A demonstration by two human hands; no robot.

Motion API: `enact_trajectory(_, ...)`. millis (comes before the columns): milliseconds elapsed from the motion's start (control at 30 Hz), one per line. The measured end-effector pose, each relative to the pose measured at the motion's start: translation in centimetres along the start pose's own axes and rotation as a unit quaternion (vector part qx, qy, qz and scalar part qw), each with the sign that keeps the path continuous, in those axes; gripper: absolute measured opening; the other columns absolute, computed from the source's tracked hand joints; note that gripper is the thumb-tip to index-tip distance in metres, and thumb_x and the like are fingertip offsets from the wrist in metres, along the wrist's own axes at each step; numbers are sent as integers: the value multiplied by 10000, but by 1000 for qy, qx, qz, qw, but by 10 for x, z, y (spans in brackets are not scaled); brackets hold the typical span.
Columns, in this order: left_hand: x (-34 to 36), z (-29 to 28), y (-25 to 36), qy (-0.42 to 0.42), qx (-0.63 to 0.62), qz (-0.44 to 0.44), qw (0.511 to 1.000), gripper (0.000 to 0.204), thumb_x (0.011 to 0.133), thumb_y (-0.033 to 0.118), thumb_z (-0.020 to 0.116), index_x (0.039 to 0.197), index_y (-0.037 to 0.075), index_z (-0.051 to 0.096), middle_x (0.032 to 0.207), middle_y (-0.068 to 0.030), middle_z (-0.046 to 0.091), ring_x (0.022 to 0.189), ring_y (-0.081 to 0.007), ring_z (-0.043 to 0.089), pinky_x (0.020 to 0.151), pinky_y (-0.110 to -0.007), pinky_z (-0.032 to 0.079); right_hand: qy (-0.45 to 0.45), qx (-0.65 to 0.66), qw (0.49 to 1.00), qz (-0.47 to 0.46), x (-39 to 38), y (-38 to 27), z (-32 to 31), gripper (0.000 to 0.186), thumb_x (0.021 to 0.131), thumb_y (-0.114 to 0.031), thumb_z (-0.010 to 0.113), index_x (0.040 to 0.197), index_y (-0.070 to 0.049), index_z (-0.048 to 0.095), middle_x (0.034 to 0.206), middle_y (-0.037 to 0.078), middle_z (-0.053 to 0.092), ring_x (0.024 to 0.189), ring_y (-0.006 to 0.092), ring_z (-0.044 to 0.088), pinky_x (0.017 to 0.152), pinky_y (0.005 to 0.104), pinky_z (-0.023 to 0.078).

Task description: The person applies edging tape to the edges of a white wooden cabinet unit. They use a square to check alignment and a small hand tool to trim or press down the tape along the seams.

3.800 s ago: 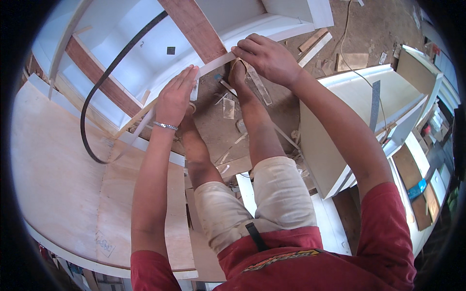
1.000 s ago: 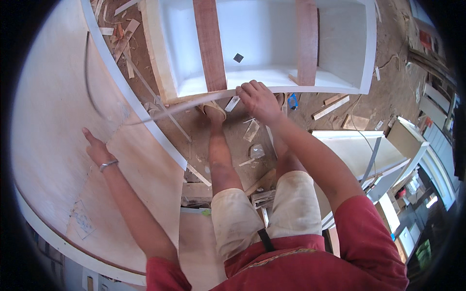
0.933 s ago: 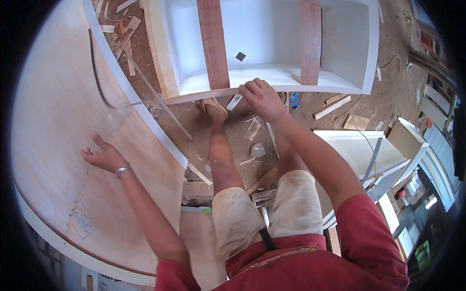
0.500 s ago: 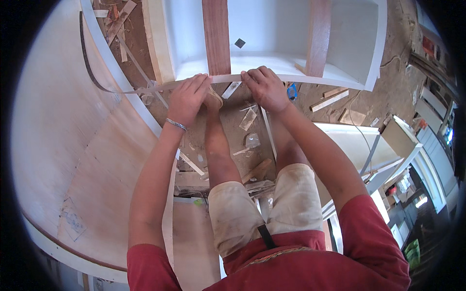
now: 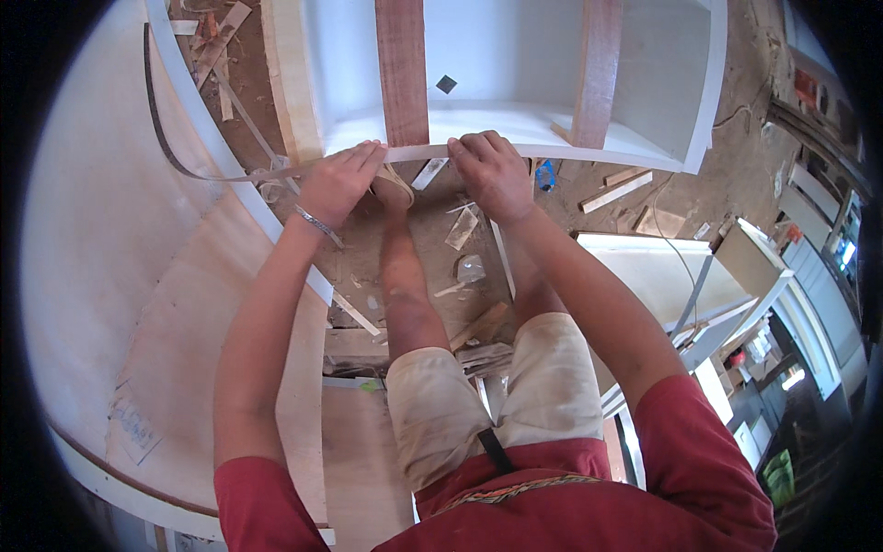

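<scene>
- The left hand (image 5: 338, 182), which a second before lay flat on the pale curved panel (image 5: 110, 239), had come back to the thin edging strip (image 5: 418, 152); its fingers were closed on the strip
- The right hand (image 5: 492, 170) had stayed on the strip, fingers pinching it just beside the left
- The strip now ran taut between both hands along the front edge of the white cabinet (image 5: 515, 129), its free tail curving away left over the panel; judged ready for pressing onto that edge
</scene>
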State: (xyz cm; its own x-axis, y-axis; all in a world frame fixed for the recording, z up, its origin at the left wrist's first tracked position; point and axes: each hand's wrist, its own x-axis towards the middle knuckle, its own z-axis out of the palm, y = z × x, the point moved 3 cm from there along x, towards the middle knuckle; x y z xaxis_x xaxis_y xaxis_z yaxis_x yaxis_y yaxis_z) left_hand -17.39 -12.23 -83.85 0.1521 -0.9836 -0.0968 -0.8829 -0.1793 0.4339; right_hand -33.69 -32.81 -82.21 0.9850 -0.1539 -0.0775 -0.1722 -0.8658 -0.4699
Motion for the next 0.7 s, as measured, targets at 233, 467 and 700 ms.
enact_trajectory(233,0,0,-4,-16,-2,3,1000,469,918,85,575,1384,29,588,1346,-147,668,1224,-291,665,1006,-392,564,-6,-7,1000,5,0,-3,0,370,819,-106,646,1179,-22,661,1051,88,622,1009,275,600,873,407,506)
enact_trajectory(467,-5,-9,45,88,-67,-202,973,534,901,86,663,1424,29,568,1474,-173,568,1363,-322,550,1139,-425,463,-21,-43,998,-36,7,-42,2,442,813,-114,650,1229,28,612,1149,121,592,1159,297,577,979,387,492)
enact_trajectory(700,-69,18,14,345,-601,-609,386,488,994,167,701,1390,-22,488,1309,-172,591,1197,-252,607,1037,-392,548,-37,68,992,-100,60,-91,40,365,819,-124,646,1155,19,640,1089,112,600,1073,289,591,932,375,520)
